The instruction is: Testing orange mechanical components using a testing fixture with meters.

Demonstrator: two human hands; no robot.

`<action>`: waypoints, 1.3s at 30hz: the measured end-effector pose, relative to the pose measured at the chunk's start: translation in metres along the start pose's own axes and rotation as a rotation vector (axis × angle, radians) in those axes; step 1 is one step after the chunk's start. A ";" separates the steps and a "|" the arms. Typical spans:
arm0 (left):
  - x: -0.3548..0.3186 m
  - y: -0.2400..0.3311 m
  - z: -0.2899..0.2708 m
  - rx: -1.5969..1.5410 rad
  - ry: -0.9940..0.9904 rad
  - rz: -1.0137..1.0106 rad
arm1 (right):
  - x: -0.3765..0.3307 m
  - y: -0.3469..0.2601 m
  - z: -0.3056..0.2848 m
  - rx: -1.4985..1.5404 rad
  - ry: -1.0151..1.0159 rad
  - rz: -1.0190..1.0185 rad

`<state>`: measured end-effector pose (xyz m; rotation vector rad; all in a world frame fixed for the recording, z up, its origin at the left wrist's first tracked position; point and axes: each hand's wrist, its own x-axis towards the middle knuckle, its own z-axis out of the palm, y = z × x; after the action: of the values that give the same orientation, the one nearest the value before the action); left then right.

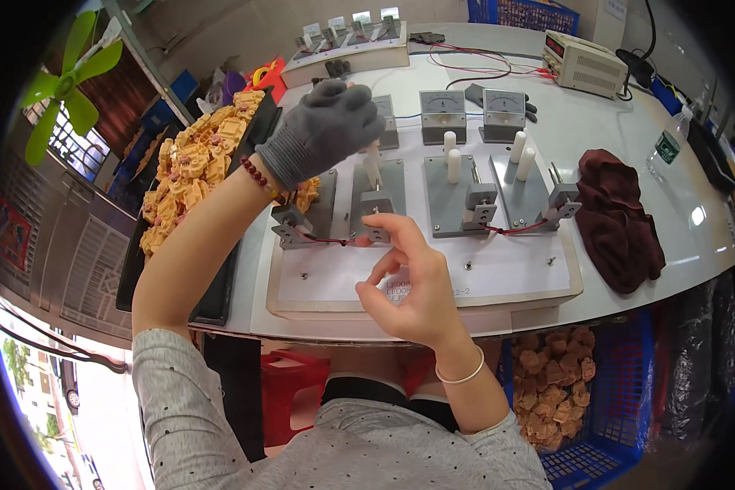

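My left hand (327, 126), in a grey knitted glove, is over the left half of the test board. Its fingers are curled closed; whatever they grip is hidden. Just below them a white post (373, 167) stands on a grey fixture plate (358, 192). My bare right hand (412, 286) is in front of that fixture, thumb and index finger apart. The index fingertip is at the grey clamp block (376, 204), and I see nothing held. Yellow plastic parts (309, 194) partly show beneath my left wrist.
A black tray (212, 298) heaped with yellow parts lies left. More grey fixtures (453, 200) with white posts and meters (443, 114) stand on the white board. To the right are a dark red cloth (621, 220) and a bottle (665, 151); a blue crate (629, 392) is below.
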<state>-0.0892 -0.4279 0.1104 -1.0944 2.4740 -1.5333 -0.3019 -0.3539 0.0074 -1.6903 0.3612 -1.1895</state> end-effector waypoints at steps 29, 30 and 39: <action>0.071 0.028 0.012 -0.939 -0.825 -0.197 | 0.000 0.001 0.000 0.001 -0.006 -0.031; 0.075 0.027 0.009 -0.906 -0.889 -0.178 | 0.000 0.000 0.000 -0.002 -0.007 -0.033; 0.023 0.007 -0.004 -1.786 -0.192 -0.820 | 0.000 -0.002 0.001 0.016 -0.004 0.004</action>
<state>-0.1120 -0.4365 0.1142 -2.1752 2.8655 1.4664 -0.3019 -0.3524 0.0087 -1.6772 0.3514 -1.1836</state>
